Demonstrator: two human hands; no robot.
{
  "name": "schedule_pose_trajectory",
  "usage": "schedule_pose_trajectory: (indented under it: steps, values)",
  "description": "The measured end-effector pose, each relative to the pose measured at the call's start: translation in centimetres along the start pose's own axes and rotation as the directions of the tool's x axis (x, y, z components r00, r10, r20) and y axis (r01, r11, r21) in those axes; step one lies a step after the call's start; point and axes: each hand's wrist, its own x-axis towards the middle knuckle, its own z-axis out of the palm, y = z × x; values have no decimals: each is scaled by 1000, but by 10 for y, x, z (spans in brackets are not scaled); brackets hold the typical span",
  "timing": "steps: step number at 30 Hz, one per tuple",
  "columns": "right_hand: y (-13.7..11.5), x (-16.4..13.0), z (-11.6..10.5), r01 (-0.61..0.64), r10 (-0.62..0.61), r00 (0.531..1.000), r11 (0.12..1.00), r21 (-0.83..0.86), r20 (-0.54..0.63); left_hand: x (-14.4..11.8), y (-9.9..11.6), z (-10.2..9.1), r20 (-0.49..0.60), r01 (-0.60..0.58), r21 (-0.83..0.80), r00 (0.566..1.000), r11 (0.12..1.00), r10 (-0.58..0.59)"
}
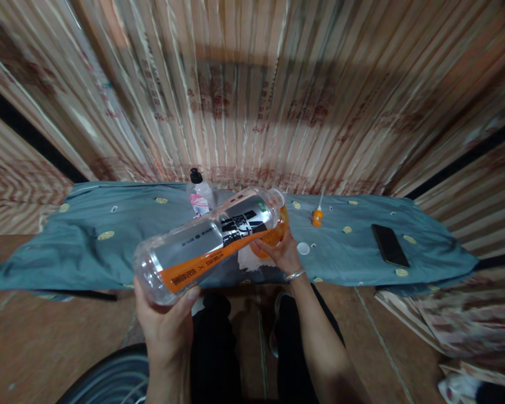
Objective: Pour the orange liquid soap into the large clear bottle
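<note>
My left hand grips the base of a large clear plastic bottle with an orange and black label. The bottle is tipped nearly level, with its open mouth over an orange bottle. My right hand holds that orange bottle, which stands on a white cloth on the blue-grey sheet. A white cap lies on the sheet just right of my right hand. The big bottle hides much of the orange one.
A small clear bottle with a black cap stands behind the big one. An orange spray nozzle with a white tube and a black phone lie to the right. Stacked printed boards rise behind.
</note>
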Motion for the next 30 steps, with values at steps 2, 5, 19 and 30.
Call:
schedule_pose_trajectory:
  steps: [2, 5, 19, 30]
  values:
    - [1, 0, 0, 23, -23, 1000, 1000, -2, 2, 0, 0, 1, -3, -3, 3, 1000, 1000, 3]
    - [2, 0, 0, 39, -39, 999, 999, -12, 9, 1, 1, 2, 6, -8, 9, 1000, 1000, 8]
    - [-3, -1, 0, 24, -24, 1000, 1000, 10, 5, 0, 0, -2, 18, -16, 27, 1000, 999, 16]
    - [-1, -1, 0, 18, -18, 1000, 1000, -6, 11, -1, 0, 0, 32, -25, 66, 999, 997, 23]
